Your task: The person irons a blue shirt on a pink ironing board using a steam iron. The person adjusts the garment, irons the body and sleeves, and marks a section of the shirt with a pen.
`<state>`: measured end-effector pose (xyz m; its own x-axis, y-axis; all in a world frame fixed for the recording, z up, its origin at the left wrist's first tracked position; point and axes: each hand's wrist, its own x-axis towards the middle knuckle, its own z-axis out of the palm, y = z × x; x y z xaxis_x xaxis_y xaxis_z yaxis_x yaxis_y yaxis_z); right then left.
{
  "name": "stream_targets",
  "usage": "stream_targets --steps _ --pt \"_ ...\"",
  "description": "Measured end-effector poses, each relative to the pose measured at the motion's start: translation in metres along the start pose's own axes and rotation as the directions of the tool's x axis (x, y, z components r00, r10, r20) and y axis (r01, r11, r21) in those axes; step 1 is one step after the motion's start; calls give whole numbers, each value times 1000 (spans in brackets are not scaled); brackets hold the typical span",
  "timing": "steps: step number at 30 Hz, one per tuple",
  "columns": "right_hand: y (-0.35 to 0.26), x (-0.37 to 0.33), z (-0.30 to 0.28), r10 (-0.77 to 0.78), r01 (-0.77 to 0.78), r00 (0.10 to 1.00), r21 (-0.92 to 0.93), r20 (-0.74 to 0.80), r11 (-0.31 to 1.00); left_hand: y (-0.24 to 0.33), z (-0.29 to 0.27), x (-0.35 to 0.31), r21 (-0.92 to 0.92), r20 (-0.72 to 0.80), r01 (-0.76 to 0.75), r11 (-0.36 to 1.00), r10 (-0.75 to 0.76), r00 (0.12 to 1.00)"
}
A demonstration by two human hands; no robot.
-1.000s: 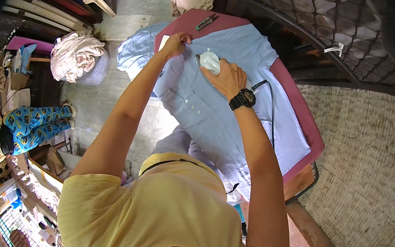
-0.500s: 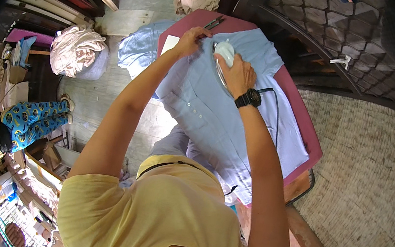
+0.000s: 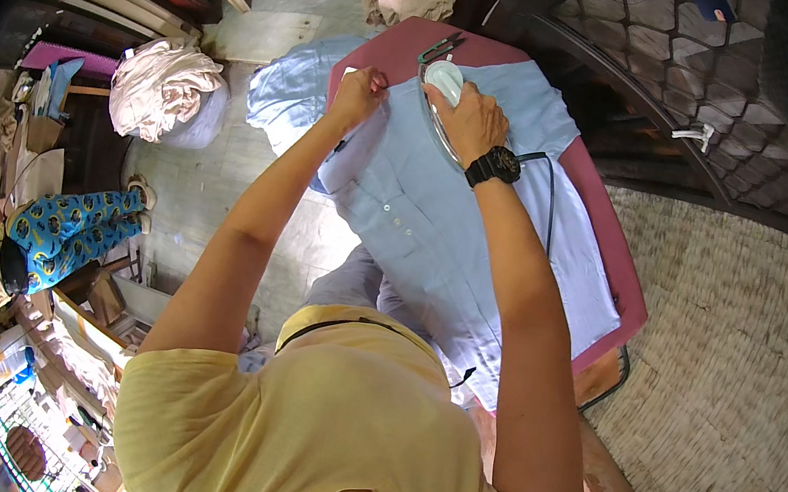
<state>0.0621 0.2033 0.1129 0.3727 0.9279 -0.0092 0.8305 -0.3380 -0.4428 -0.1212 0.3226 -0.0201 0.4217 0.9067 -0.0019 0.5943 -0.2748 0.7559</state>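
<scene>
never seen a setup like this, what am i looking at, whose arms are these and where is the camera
There is no machine here, just a person's two bare hands. The view comes from the left one of two wide fisheye cameras worn on that person's head, looking down. That is why their own yellow shirt fills the lower part and straight edges bend near the rim. The picture's left is their left.

In front of them is a dark red board with a light blue garment with small buttons spread over it. Green-handled snips lie near its far end.

The right hand holds an iron on the garment. The left hand is at the left side, fingers curled; whether it grips any cloth is unclear.
</scene>
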Motion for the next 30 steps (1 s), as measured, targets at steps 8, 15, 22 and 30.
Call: stream_targets --steps 8,15,22,30 --pt "17 -29 -11 -168 173 974 -26 155 985 1 -10 -2 -22 63 -13 1000 15 998" --pt "-4 -16 11 -119 118 991 17 56 993 -23 -8 14 18 23 -10 1000 9 1000" --pt "42 -52 -23 -55 62 995 -85 79 994 5 -7 6 157 257 -71 985 29 966" --pt "44 -55 -33 -42 45 996 -33 73 998 -5 -34 -2 -275 399 -42 961 154 904"
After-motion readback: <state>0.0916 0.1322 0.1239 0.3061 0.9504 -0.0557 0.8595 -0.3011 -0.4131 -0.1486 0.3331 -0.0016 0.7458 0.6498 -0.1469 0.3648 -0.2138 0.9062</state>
